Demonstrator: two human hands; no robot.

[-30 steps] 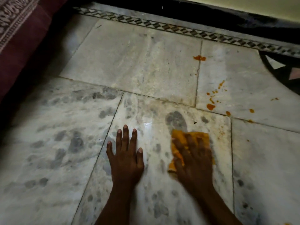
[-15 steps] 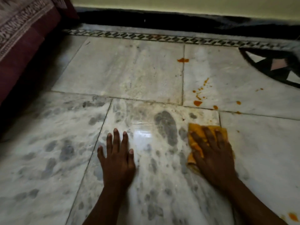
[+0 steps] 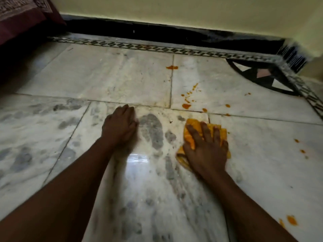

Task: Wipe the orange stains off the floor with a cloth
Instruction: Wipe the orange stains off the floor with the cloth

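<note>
An orange-yellow cloth (image 3: 191, 127) lies flat on the white marble floor (image 3: 122, 81), and my right hand (image 3: 206, 147) presses down on it with fingers spread. Just beyond the cloth is a cluster of orange stains (image 3: 186, 106), with a further blotch (image 3: 172, 67) on a tile joint near the wall. More orange spots (image 3: 302, 151) lie to the right of the cloth, and a larger one (image 3: 291, 220) sits near my right forearm. My left hand (image 3: 120, 124) rests flat on the floor to the left of the cloth, fingers together, holding nothing.
A dark red patterned fabric (image 3: 21, 16) hangs at the far left. A black skirting (image 3: 157, 32) and cream wall run along the back. A dark inlaid floor pattern (image 3: 262, 75) fills the right corner. Grey smudges mark the near tiles.
My left hand has slid forward towards the tile joint. My right hand and the cloth have shifted right and forward, nearer the stain cluster. The camera has tilted up towards the wall.
</note>
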